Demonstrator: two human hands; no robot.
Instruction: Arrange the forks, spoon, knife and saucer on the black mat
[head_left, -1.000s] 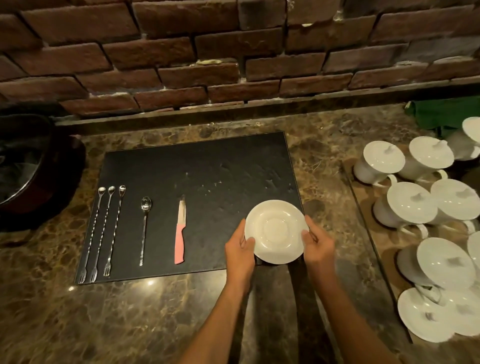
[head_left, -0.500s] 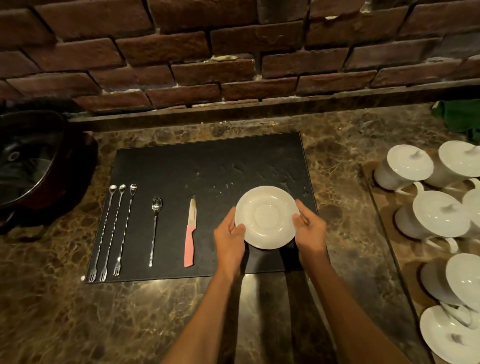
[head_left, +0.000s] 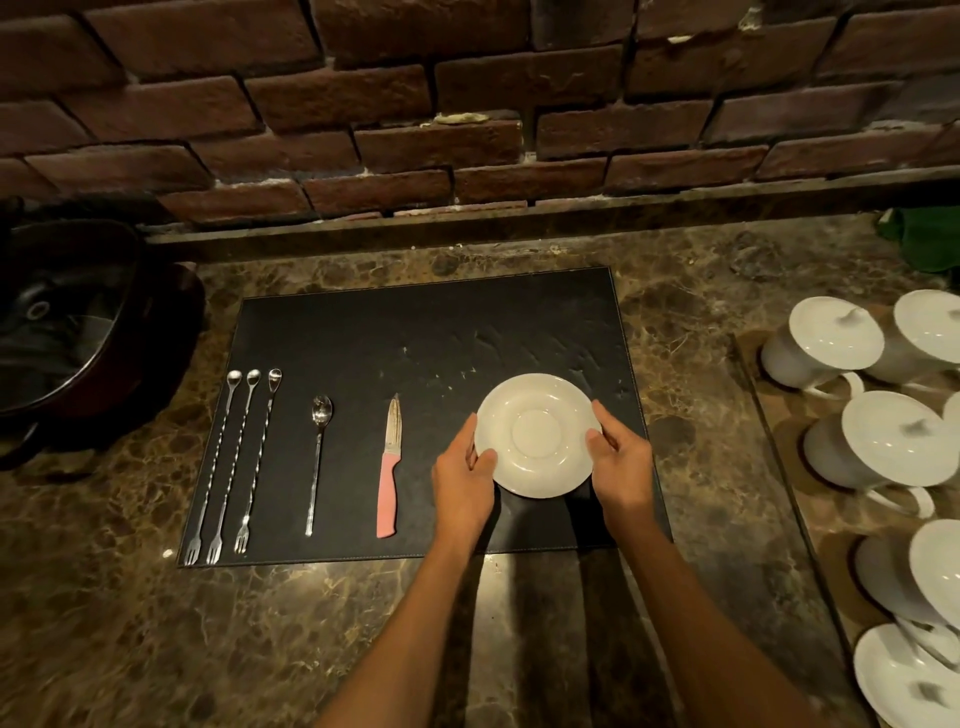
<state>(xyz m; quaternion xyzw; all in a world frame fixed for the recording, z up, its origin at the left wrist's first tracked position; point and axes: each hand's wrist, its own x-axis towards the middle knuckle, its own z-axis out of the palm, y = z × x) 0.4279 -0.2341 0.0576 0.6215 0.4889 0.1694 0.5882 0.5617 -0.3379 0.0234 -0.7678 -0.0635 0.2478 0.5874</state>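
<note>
Two hands are gripping the white saucer (head_left: 537, 435) by its opposite rims: the left hand (head_left: 462, 480) with thumb over the near-left rim and fingers (head_left: 470, 434) curled beneath, the right hand (head_left: 621, 465) clasping the right rim the same way. Starting with the largest thing, the marble table (head_left: 156, 639) is carrying the black mat (head_left: 415, 332), which is lying near the table's back edge below the brick wall. Over the last second the saucer has been travelling from the mat's near-right corner, where it was overhanging the edge, inward and slightly toward the back; it is now sitting wholly over the mat's right portion, just beside the knife. Whether it is resting on the mat or hovering just above cannot be told. Going smaller, the three forks (head_left: 231, 467) are lying parallel along the mat's left edge, then the pink-handled knife (head_left: 389, 467), then the spoon (head_left: 317, 462) between forks and knife, all unmoved. Judging from this, the saucer is the last piece being placed, and only setting down and letting go seems to be remaining.
</note>
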